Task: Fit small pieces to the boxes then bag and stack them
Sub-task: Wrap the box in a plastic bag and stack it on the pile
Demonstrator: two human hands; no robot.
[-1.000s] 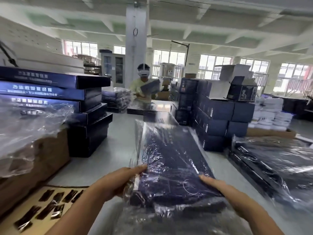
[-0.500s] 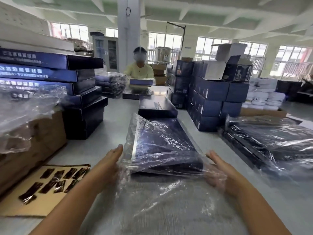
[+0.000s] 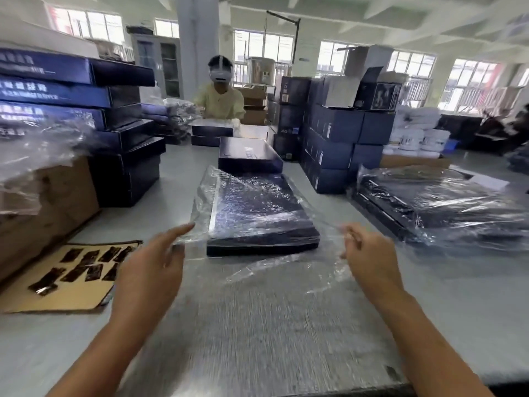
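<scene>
Grey worktop (image 3: pixel 463 296) runs away from me, crowded on both flanks. On my left a tall stack of dark blue boxes (image 3: pixel 86 90) stands behind a brown carton (image 3: pixel 48 202) draped in loose film. On my right a wall of blue cartons (image 3: pixel 337 138) rises, and a pile of bagged boxes (image 3: pixel 440 204) lies just in front of it. Across the worktop a person in yellow (image 3: pixel 220 101) is at another box.

Dead centre lies the flat dark box (image 3: pixel 257 213), lengthways and inside the clear bag (image 3: pixel 274 270), whose open mouth trails toward me over the worktop. An unbagged box (image 3: pixel 246 153) sits just beyond it, touching the bag's far end.

My left hand (image 3: pixel 148 267) pinches the bag's left edge, forefinger straight and thumb underneath. My right hand (image 3: pixel 369 253) has its fingers curled, pinching the right edge.

The cardboard sheet (image 3: pixel 43 299) beside my left wrist carries the small dark pieces (image 3: pixel 88 270).
</scene>
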